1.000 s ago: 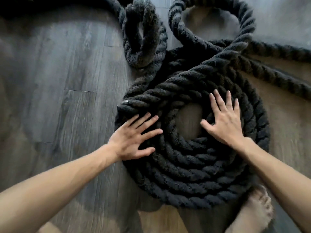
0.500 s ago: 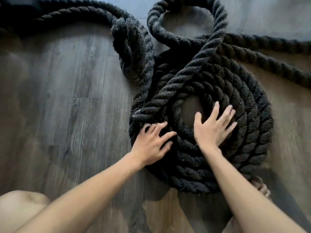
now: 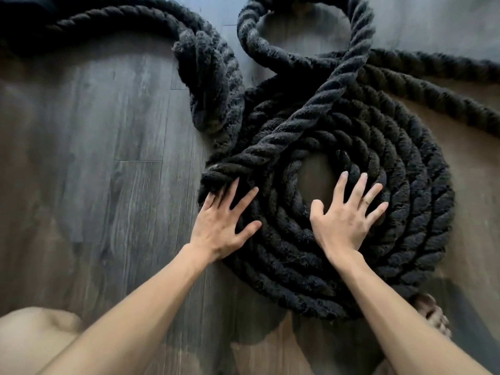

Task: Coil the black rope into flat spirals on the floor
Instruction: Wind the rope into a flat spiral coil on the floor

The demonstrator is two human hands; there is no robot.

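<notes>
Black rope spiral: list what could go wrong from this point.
1. One strand lies diagonally across the top of the spiral, so the coil may not end up flat.
2. The left hand and right hand only press with spread fingers; the turns could slide apart.
3. The loose loop beyond may kink when drawn in.

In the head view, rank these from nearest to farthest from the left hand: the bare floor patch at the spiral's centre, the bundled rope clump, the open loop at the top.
Measured from the left hand:
1. Bare floor patch, right of it, inside the spiral.
2. Bundled rope clump, above it.
3. Open loop, top centre, farthest.
</notes>
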